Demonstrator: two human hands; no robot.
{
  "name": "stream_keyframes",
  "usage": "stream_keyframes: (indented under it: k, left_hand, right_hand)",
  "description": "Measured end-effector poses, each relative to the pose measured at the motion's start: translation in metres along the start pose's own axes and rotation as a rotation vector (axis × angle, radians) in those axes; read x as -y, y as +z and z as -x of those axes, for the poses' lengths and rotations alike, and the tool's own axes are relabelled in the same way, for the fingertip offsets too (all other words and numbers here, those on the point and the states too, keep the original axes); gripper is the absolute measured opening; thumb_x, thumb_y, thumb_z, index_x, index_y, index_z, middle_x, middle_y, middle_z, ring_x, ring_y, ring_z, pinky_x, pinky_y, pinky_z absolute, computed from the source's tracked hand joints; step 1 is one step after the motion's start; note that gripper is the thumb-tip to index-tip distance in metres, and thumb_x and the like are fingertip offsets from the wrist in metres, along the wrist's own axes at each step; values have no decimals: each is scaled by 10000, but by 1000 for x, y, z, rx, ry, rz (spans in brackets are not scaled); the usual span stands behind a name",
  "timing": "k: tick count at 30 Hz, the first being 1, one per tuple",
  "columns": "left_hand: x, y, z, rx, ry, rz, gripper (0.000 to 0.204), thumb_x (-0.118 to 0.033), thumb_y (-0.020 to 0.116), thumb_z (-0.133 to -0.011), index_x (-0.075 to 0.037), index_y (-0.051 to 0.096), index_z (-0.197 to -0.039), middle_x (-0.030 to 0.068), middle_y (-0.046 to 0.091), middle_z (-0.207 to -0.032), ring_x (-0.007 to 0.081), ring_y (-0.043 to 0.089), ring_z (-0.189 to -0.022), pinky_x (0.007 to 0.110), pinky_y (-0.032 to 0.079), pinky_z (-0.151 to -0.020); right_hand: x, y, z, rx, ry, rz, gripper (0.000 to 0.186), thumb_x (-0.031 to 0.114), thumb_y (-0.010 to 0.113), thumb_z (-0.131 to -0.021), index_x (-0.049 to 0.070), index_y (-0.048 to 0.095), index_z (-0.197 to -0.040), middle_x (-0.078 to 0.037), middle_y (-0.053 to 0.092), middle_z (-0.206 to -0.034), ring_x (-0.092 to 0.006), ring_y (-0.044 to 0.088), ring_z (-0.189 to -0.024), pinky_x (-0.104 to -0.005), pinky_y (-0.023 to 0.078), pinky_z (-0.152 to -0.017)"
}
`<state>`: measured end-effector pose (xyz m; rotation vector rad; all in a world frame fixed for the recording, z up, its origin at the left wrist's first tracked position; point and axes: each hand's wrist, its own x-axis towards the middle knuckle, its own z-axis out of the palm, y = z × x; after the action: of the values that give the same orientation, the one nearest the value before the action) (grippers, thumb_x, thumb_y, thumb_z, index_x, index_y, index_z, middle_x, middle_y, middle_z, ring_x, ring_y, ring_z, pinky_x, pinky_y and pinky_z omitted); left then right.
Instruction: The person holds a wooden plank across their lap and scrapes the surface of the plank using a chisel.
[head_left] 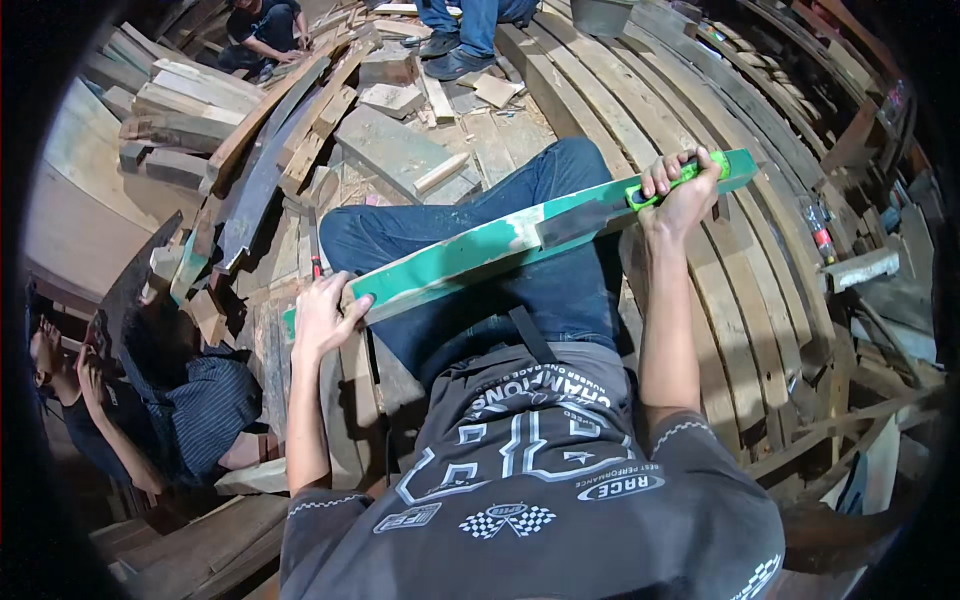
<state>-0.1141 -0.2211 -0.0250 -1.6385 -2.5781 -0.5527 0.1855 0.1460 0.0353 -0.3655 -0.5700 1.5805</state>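
Note:
A long wooden board with worn green paint (440, 262) lies slantwise across my crossed legs, its right end higher in view. My left hand (325, 312) grips it near the left end, thumb along the near edge and fingers over the far side. My right hand (682, 190) is wrapped round the bright green looped handle of what looks like a hand saw (578, 224). Its dark flat blade rests along the board, pointing left. A pale bare patch shows in the paint just left of the blade. The blade's edge cannot be made out.
Curved stacked planks (740, 300) run along my right side. Wood offcuts (392, 98) and a loose block (410, 160) lie ahead. Timber is piled (185, 120) at the left. Other people sit at far left and far ahead. A plastic bottle (822, 240) stands at right.

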Motion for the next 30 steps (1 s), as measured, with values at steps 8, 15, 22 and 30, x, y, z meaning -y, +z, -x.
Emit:
stream_keyframes:
  k: [8, 15, 22, 30]
  left_hand:
    - [-14, -3, -1, -77, 52, -176, 840, -646, 855, -615, 15, 676, -1102, 174, 718, -973, 351, 696, -917, 443, 543, -838]
    - [-24, -7, -1, 17, -70, -169, 794, -585, 882, -598, -17, 690, -1118, 194, 730, -961, 380, 709, -905, 451, 554, -811]
    - [-15, -2, -4, 30, -41, -137, 760, -606, 870, -615, -35, 683, -1080, 190, 712, -913, 364, 696, -892, 468, 539, -802]
    - [-12, 4, -1, -36, -4, -160, 756, -629, 863, -615, -40, 683, -1053, 175, 710, -887, 364, 692, -858, 463, 531, -795]
  right_hand:
    - [-15, -23, -14, -64, 83, -63, 329, 391, 463, -1016, 147, 420, -801, 21, 383, -617, -106, 351, -457, -286, 304, -392]
    - [-20, -17, -10, -1, 115, -26, 357, 399, 437, -1033, 126, 453, -803, 7, 393, -625, -111, 368, -452, -296, 318, -396]
    - [-33, -14, -3, -46, 172, -37, 335, 394, 450, -1024, 124, 434, -826, 0, 386, -621, -129, 367, -447, -313, 326, -384]
    - [-36, -7, 10, -84, 183, -38, 291, 345, 468, -1003, 116, 435, -827, 4, 387, -629, -120, 364, -449, -305, 328, -384]
